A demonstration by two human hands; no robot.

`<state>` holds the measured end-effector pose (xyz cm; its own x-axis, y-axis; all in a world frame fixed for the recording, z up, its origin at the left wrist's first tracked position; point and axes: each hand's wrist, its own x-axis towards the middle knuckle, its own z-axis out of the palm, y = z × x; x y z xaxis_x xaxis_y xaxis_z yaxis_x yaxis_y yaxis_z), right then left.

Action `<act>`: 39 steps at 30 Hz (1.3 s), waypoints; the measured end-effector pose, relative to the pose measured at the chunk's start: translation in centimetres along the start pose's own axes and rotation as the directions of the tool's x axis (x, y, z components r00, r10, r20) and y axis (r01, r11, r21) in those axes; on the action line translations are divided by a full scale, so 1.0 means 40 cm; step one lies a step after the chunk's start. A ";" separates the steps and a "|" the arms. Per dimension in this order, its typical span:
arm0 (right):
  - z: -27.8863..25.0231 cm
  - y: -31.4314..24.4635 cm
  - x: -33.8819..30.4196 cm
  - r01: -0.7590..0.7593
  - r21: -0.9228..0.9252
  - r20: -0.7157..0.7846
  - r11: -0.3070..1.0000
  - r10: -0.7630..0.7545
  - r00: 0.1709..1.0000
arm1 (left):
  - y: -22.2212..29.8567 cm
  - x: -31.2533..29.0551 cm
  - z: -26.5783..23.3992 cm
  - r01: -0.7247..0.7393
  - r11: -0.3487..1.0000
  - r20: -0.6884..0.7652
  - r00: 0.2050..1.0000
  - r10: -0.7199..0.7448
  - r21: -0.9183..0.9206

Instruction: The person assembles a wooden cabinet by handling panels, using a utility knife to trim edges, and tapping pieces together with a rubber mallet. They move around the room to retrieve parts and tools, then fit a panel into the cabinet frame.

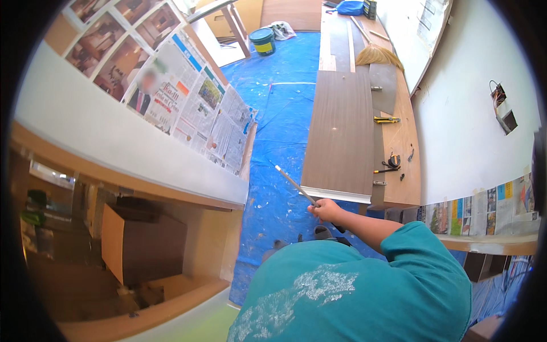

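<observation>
My right hand (325,210) is closed around one end of a thin brownish stick (297,186) with a whitish tip; its exact kind is unclear. The stick slants away to the left over the blue floor sheet (279,142). Just beyond the hand lies a wood-grain cabinet door (339,131), its near edge white. Metal hinges (379,183) stick out along the door's right side. To the right of it are a yellow utility knife (387,119), a tape measure (393,161) and a thin black tool (386,170). My left hand is out of sight.
A wooden bench top (407,142) runs along the right wall, with a brush-like bundle of tan bristles (378,55) farther up. Newspaper (188,108) covers part of the left partition, above an open cabinet (142,245). A green bucket (262,41) stands at the far end.
</observation>
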<state>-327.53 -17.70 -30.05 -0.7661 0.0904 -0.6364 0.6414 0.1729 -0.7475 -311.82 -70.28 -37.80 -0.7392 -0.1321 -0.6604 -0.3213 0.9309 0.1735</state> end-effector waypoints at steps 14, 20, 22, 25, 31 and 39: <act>0.112 -0.251 0.252 0.046 0.629 -0.461 0.776 0.325 0.826 | 0.093 0.815 -0.604 -0.414 0.889 0.099 0.894 0.437 -0.196; 0.074 -0.268 0.303 0.084 0.709 -0.522 0.701 0.440 0.730 | 0.556 0.909 -0.799 -0.445 0.806 0.232 0.799 0.554 -0.391; 0.047 -0.282 0.333 0.081 0.710 -0.546 0.700 0.474 0.691 | 0.660 0.972 -0.790 -0.453 0.772 0.266 0.756 0.598 -0.446; -0.003 -0.291 0.397 0.130 0.729 -0.601 0.672 0.538 0.592 | 0.847 0.987 -0.813 -0.487 0.736 0.302 0.695 0.652 -0.470; -0.218 -0.315 0.594 0.187 0.696 -0.688 0.693 0.570 0.448 | 1.108 1.178 -0.830 -0.448 0.683 0.236 0.709 0.665 -0.577; -0.557 -0.390 0.785 0.325 0.669 -0.732 0.668 0.517 0.444 | 1.560 1.369 -1.007 -0.559 0.681 0.113 0.728 0.676 -0.474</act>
<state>-362.53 4.30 -34.11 -0.0397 0.8471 -0.5299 0.2078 -0.5117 -0.8336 -396.18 -33.15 -33.71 -0.6882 0.5719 -0.4464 -0.0863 0.5464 0.8331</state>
